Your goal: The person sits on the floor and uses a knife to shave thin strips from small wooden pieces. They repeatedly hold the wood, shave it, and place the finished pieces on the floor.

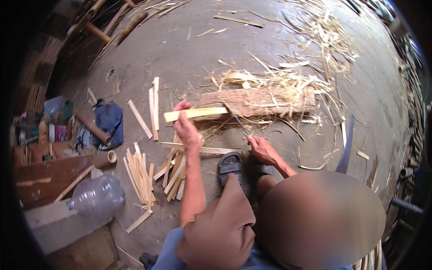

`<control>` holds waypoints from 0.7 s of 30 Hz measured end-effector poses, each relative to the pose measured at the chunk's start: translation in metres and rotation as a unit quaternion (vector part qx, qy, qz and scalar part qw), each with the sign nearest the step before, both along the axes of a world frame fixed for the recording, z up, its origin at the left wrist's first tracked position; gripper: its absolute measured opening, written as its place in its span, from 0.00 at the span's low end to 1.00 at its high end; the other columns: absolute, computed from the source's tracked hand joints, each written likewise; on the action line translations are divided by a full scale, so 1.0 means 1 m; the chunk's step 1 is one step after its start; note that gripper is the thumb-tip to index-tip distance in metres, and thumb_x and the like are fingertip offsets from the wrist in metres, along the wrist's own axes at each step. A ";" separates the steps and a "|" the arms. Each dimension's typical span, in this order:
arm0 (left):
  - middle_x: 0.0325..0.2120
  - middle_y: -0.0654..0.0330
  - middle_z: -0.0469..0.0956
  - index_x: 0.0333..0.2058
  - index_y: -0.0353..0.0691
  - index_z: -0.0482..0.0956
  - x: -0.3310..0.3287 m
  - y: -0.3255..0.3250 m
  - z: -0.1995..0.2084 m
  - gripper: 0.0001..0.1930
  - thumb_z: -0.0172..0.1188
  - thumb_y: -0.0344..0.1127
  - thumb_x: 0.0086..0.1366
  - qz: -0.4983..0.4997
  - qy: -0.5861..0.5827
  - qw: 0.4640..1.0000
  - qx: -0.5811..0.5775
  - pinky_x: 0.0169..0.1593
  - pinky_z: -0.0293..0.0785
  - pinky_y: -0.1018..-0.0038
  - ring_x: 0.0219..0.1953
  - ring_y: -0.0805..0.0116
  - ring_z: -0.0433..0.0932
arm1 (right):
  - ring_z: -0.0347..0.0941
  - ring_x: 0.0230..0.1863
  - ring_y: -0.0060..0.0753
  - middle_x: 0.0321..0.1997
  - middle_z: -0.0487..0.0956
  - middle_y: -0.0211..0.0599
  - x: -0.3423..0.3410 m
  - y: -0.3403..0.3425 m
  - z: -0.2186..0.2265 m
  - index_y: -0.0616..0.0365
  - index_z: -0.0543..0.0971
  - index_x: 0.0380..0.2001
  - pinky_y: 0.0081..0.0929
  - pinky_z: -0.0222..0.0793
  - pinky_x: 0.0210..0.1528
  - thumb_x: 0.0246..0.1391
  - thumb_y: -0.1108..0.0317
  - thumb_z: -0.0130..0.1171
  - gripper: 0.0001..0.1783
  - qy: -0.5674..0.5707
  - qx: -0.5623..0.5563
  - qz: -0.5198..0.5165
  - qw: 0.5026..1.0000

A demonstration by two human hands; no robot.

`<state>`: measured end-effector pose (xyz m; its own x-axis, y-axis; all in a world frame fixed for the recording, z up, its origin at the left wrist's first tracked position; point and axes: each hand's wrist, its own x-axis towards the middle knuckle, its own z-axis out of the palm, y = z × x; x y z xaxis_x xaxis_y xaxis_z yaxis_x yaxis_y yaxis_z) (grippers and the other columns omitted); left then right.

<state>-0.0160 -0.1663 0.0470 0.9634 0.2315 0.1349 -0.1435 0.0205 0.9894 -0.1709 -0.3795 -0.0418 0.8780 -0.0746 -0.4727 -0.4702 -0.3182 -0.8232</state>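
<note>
My left hand [186,126] is closed around a flat, pale bamboo strip [198,113]. The strip's far end lies over the near left part of a rough wooden block [265,100] on the floor. In my right hand [263,148] is a thin knife [235,116], gripped at its handle. Its narrow blade points up and left, and the tip meets or overlaps the strip's end; whether it cuts in, I cannot tell. Thin shavings [301,90] cover much of the block's right side. My sandalled foot [230,168] rests just this side of the block.
Several cut strips [141,175] lie in piles left of my feet. A saw blade [346,148] stands out at the right. On the left are a clear plastic bottle [99,195], a wooden box [54,168] and a blue cloth [108,121]. Shavings litter the far right floor.
</note>
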 end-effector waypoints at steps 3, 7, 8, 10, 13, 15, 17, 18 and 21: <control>0.38 0.53 0.75 0.48 0.34 0.70 0.015 -0.035 0.010 0.14 0.43 0.36 0.71 -0.099 -0.042 0.983 -0.150 0.54 0.70 0.67 0.44 0.64 0.74 | 0.65 0.20 0.26 0.20 0.69 0.32 0.001 0.006 0.061 0.57 0.66 0.62 0.29 0.63 0.23 0.67 0.53 0.45 0.27 0.060 0.079 -0.049 0.994; 0.28 0.65 0.64 0.41 0.37 0.71 0.018 -0.083 0.012 0.30 0.46 0.65 0.68 -0.173 -0.088 0.934 -0.301 0.45 0.58 0.74 0.33 0.72 0.62 | 0.62 0.18 0.19 0.17 0.66 0.26 0.011 -0.003 0.151 0.52 0.59 0.68 0.22 0.60 0.22 0.66 0.62 0.49 0.29 -0.044 0.136 -0.077 0.987; 0.28 0.65 0.64 0.38 0.37 0.71 0.019 -0.088 0.007 0.32 0.43 0.67 0.68 -0.197 -0.061 0.910 -0.360 0.44 0.58 0.73 0.34 0.73 0.62 | 0.61 0.17 0.19 0.17 0.66 0.25 0.013 -0.007 0.174 0.52 0.58 0.69 0.22 0.61 0.22 0.66 0.64 0.49 0.30 -0.076 0.113 -0.062 0.989; 0.28 0.65 0.64 0.36 0.39 0.71 0.016 -0.094 -0.002 0.29 0.42 0.63 0.70 -0.231 -0.045 0.912 -0.336 0.43 0.58 0.73 0.34 0.73 0.62 | 0.62 0.18 0.18 0.17 0.67 0.25 0.014 -0.010 0.190 0.51 0.57 0.70 0.21 0.63 0.23 0.64 0.67 0.49 0.31 -0.166 0.102 -0.061 0.979; 0.29 0.67 0.66 0.34 0.41 0.72 0.003 -0.107 0.003 0.23 0.46 0.56 0.72 -0.217 -0.016 0.937 -0.272 0.43 0.59 0.74 0.34 0.75 0.63 | 0.66 0.20 0.19 0.19 0.70 0.29 0.019 -0.012 0.230 0.52 0.56 0.70 0.22 0.66 0.25 0.61 0.71 0.46 0.33 -0.098 0.129 -0.077 0.984; 0.29 0.68 0.68 0.33 0.42 0.73 -0.006 -0.116 0.023 0.18 0.49 0.52 0.72 -0.248 -0.027 0.930 -0.272 0.44 0.60 0.75 0.34 0.76 0.64 | 0.66 0.20 0.19 0.19 0.69 0.29 0.017 -0.013 0.224 0.52 0.56 0.70 0.22 0.66 0.25 0.60 0.71 0.45 0.33 -0.149 0.079 -0.081 0.982; 0.31 0.68 0.72 0.33 0.43 0.74 -0.010 -0.113 0.021 0.14 0.54 0.47 0.71 -0.280 -0.031 0.926 -0.251 0.44 0.62 0.77 0.34 0.79 0.66 | 0.66 0.20 0.19 0.18 0.69 0.28 0.015 -0.004 0.228 0.53 0.57 0.69 0.22 0.65 0.24 0.59 0.72 0.44 0.34 -0.184 0.096 -0.107 0.972; 0.30 0.68 0.72 0.34 0.43 0.74 -0.013 -0.110 0.021 0.13 0.54 0.46 0.71 -0.294 -0.025 0.920 -0.258 0.44 0.62 0.77 0.34 0.79 0.66 | 0.67 0.20 0.19 0.18 0.69 0.28 0.016 -0.004 0.232 0.53 0.57 0.69 0.22 0.66 0.24 0.58 0.72 0.44 0.34 -0.169 0.098 -0.098 0.976; 0.30 0.68 0.71 0.36 0.42 0.75 -0.023 -0.099 0.021 0.13 0.54 0.46 0.71 -0.344 -0.009 0.902 -0.262 0.43 0.62 0.78 0.34 0.79 0.66 | 0.68 0.20 0.20 0.18 0.72 0.31 0.020 -0.009 0.234 0.54 0.58 0.69 0.24 0.66 0.25 0.59 0.73 0.43 0.32 -0.117 0.098 -0.079 0.985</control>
